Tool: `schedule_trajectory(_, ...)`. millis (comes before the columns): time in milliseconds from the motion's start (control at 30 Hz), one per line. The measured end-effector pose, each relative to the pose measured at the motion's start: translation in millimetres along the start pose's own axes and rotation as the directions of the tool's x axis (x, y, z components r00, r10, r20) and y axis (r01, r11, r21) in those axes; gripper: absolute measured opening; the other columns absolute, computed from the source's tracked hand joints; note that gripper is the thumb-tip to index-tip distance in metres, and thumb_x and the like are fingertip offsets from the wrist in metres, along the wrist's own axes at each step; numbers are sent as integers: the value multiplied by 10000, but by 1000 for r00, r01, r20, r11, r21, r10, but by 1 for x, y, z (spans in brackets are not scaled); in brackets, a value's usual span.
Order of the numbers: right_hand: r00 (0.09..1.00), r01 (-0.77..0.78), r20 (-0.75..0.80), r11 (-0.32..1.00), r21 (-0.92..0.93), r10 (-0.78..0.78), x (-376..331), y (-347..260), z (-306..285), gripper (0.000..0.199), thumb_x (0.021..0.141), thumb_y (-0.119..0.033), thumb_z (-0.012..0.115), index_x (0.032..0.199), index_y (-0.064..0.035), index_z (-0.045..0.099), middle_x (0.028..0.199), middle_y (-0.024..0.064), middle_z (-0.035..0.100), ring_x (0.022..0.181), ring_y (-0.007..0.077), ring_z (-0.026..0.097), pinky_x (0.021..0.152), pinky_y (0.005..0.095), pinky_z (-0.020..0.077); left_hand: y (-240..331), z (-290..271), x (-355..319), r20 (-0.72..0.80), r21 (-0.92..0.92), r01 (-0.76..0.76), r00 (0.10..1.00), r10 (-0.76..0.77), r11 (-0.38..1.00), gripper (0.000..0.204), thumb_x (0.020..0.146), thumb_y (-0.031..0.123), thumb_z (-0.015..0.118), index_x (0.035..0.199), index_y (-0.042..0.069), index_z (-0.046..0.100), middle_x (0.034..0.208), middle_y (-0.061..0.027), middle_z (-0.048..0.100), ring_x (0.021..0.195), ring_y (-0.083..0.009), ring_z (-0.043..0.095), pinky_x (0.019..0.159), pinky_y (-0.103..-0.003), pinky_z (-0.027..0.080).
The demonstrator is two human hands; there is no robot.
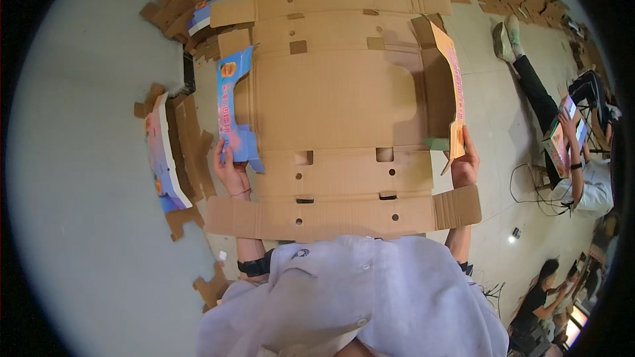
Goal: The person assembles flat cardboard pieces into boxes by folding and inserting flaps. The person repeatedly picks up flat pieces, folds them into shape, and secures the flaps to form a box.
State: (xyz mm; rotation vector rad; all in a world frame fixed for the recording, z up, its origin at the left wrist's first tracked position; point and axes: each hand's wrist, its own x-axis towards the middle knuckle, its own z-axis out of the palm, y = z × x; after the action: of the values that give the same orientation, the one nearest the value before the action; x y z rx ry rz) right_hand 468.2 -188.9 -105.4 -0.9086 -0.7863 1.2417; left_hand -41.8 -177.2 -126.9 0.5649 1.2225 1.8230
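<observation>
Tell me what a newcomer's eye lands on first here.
First, the big brown cardboard sheet filling the centre. Next, on its two sides, the blue flap at the left grip and the orange flap at the right grip. Off to the right, a co-worker holds colourful printed cardboard.

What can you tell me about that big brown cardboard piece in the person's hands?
The cardboard box blank is plain brown inside, creased into panels, with small round holes and rectangular cut-outs. It spreads open in front of the light shirt. Its blue side flap, printed with fruit, and its orange side flap are folded up. The left hand holds the blue flap's near end, the right hand the orange one's.
</observation>
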Motion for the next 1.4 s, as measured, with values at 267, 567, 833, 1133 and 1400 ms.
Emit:
schedule_trajectory(267, 828, 95, -337, 704, -704, -448, 14, 15, 33, 335, 893, -69, 568, 1212, 19, 522, 1078, 88, 605, 991, 149, 553, 866, 282, 440, -4, -7, 4, 5, 33, 10, 1000, -10, 999, 320, 904, 147, 560, 1201, 40, 505, 1099, -128, 581, 918, -230, 623, 669, -353, 571)
schedule_trajectory(567, 945, 281, 164, 445, -851, -283, 21, -7, 17, 494, 817, 34, 496, 1300, -65, 490, 974, 167, 657, 841, 136, 609, 765, 245, 464, -2, -10, -4, -56, 254, -54, 996, 70, 966, 302, 906, 134, 555, 1177, 3, 536, 1072, -119, 587, 838, -206, 629, 668, -353, 575)
schedule_trajectory(833, 985, 144, 86, 434, -889, -151, 23, 4, 6, 534, 790, 64, 511, 1304, -80, 487, 1053, 157, 648, 925, 130, 606, 837, 261, 452, -26, -11, 11, -129, 120, -147, 978, 163, 982, 316, 900, 155, 573, 1176, 4, 549, 1114, -102, 569, 859, -195, 617, 601, -313, 561)
schedule_trajectory(1133, 954, 214, 296, 796, -566, -46, 13, -30, 65, 571, 751, -114, 645, 1287, -8, 482, 1244, 137, 557, 1148, 188, 522, 972, 323, 392, -22, -20, 8, -54, 137, -170, 982, 178, 976, 315, 902, 153, 569, 1184, 17, 546, 1116, -101, 576, 868, -190, 614, 578, -300, 539)
schedule_trajectory(1400, 992, 127, 82, 664, -736, -99, 14, -11, 66, 515, 841, -94, 608, 1317, -1, 434, 1232, 117, 550, 1136, 194, 513, 981, 308, 386, -13, -18, -3, -52, 166, -109, 992, 119, 980, 319, 904, 156, 558, 1190, 17, 535, 1105, -116, 577, 895, -217, 616, 617, -337, 550)
